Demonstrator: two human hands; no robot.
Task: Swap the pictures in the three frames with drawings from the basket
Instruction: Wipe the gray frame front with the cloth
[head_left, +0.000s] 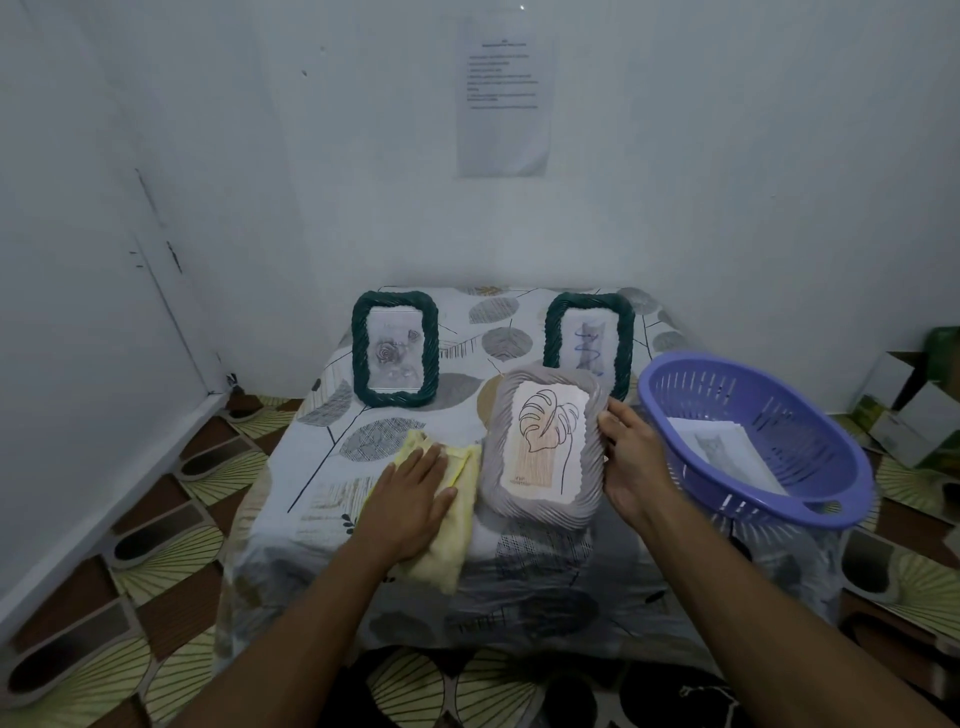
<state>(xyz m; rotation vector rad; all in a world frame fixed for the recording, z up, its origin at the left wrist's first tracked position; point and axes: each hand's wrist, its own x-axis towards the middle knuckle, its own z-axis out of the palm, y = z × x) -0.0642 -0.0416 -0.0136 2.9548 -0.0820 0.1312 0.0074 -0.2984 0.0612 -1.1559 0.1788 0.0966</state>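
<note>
A grey wavy-edged frame (545, 514) with a leaf line picture stands tilted at the table's middle; my right hand (631, 457) grips its right edge. My left hand (415, 493) lies flat, fingers together, on a yellow cloth (447, 551) left of that frame. Two dark green rope frames stand upright at the back: the left one (396, 349) shows a rose picture, the right one (589, 338) a scribbled drawing, its lower part hidden behind the grey frame. A purple basket (756, 439) at the right holds paper drawings (722, 449).
The small table (322, 499) wears a leaf-print cloth and stands against a white wall bearing a printed sheet (504, 98). Cardboard boxes (909, 410) sit on the floor at the far right. The floor has a brown and green fan pattern.
</note>
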